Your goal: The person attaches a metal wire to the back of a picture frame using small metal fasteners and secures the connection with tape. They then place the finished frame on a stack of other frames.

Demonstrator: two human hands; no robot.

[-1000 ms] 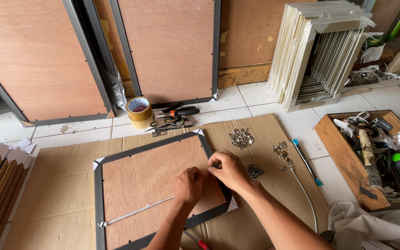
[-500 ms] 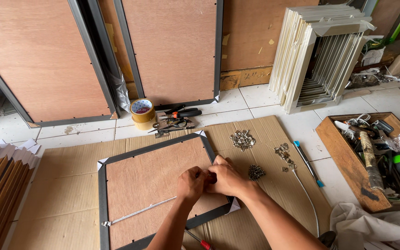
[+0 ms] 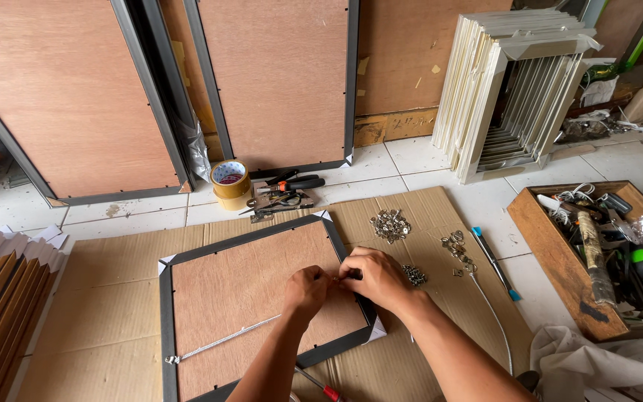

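Hands pinching cord end at frame right edge.

Hands on frame (face-down)

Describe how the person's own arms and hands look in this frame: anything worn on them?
Both are bare. The left hand and right hand wear no gloves, and no rings, watch or bracelet show. Both forearms are uncovered down to the frame's bottom edge, with no sleeve in view. The fingers are bare too, without tape or bandages.
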